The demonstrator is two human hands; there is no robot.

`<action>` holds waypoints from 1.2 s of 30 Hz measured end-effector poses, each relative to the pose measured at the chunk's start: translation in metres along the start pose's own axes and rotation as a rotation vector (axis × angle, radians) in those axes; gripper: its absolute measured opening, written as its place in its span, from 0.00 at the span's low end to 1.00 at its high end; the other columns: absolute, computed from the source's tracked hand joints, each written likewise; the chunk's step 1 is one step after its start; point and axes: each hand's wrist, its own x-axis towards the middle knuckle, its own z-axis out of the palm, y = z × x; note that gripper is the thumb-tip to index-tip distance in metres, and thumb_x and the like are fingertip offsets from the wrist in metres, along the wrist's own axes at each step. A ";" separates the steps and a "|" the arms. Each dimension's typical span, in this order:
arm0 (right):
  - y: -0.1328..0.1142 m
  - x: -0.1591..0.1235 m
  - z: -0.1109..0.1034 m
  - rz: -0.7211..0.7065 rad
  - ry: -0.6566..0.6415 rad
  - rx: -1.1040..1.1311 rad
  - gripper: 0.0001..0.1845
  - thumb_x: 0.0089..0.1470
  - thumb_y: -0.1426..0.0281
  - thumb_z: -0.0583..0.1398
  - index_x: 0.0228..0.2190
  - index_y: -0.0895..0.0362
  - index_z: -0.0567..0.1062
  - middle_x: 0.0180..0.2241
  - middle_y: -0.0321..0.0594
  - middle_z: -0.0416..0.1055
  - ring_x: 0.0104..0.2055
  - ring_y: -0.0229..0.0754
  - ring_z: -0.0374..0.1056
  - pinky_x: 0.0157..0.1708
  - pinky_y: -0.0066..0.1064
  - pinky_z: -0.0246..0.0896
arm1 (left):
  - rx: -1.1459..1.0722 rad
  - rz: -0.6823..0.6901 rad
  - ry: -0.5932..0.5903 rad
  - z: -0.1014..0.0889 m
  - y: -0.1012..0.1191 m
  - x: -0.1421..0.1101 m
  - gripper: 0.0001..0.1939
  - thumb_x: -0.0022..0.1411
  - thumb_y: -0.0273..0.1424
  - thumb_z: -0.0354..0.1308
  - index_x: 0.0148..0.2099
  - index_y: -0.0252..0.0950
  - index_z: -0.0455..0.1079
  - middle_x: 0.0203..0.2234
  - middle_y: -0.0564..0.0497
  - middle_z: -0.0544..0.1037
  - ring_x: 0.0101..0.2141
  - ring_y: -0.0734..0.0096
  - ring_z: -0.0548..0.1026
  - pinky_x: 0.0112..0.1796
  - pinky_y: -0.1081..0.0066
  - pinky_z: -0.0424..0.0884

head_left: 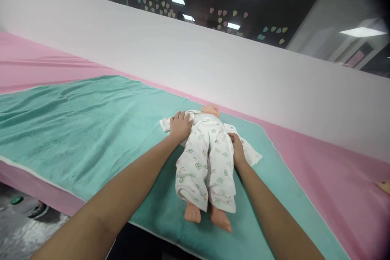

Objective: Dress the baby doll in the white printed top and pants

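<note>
And here are 2 hands at work, with the doll (215, 150) lying on its back between them, its head (211, 109) beyond the fingers and its 2 bare feet (192, 212) on the near side of them. The left hand (182, 126) lies over the edge of the white top, fingers slightly apart and laid flat, gripping nothing that shows. Across the doll, the right hand (238, 148) sits against the hip of the printed trousers (198, 166), fingers curled; whether they pinch the cloth, I cannot tell. Just outside the right fingers, a loose sleeve (251, 153) spreads over the green blanket (100, 142); another sleeve (165, 124) pokes out beyond the left fingers. This looks like a straightening of the clothes, and good form, I'd judge, means matching the pressure on both sides so the doll doesn't roll. Better to ease the cloth with flat fingers than to tug it; soft fabric like this probably bunches under a hard pull. Keep the 2 sleeves free of the wrists, too, as a snag could twist the top.
</note>
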 end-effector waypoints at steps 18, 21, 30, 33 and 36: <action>-0.001 0.001 -0.018 0.308 -0.346 0.280 0.22 0.39 0.72 0.64 0.41 0.54 0.72 0.39 0.40 0.74 0.38 0.44 0.71 0.37 0.34 0.68 | -0.559 0.021 -0.426 -0.030 -0.001 -0.005 0.10 0.50 0.23 0.49 0.34 0.35 0.70 0.30 0.47 0.76 0.34 0.62 0.72 0.37 0.65 0.68; 0.000 0.001 -0.018 0.344 -0.357 0.288 0.18 0.39 0.72 0.64 0.37 0.56 0.73 0.34 0.40 0.76 0.36 0.45 0.72 0.35 0.35 0.69 | -0.762 0.035 -0.657 -0.037 -0.009 -0.009 0.07 0.46 0.23 0.53 0.29 0.35 0.71 0.25 0.50 0.76 0.29 0.67 0.74 0.31 0.70 0.69; -0.012 -0.004 -0.012 0.435 -0.411 0.357 0.17 0.41 0.72 0.62 0.38 0.57 0.75 0.33 0.42 0.77 0.36 0.49 0.72 0.36 0.39 0.70 | -1.493 -0.181 -0.956 -0.036 -0.015 -0.013 0.11 0.46 0.29 0.63 0.36 0.32 0.72 0.32 0.48 0.77 0.35 0.70 0.73 0.42 0.68 0.68; -0.016 -0.007 -0.017 0.433 -0.474 0.363 0.20 0.41 0.74 0.62 0.40 0.55 0.74 0.35 0.42 0.76 0.38 0.48 0.72 0.37 0.39 0.70 | -1.536 -0.186 -0.949 -0.034 -0.015 -0.014 0.10 0.47 0.31 0.64 0.33 0.31 0.70 0.30 0.49 0.76 0.34 0.70 0.73 0.40 0.68 0.68; -0.018 -0.010 -0.021 0.403 -0.528 0.363 0.23 0.41 0.75 0.62 0.43 0.53 0.72 0.36 0.40 0.76 0.39 0.47 0.72 0.38 0.38 0.69 | -1.540 -0.209 -0.924 -0.031 -0.016 -0.013 0.10 0.45 0.29 0.64 0.31 0.32 0.69 0.27 0.50 0.74 0.33 0.69 0.73 0.38 0.68 0.68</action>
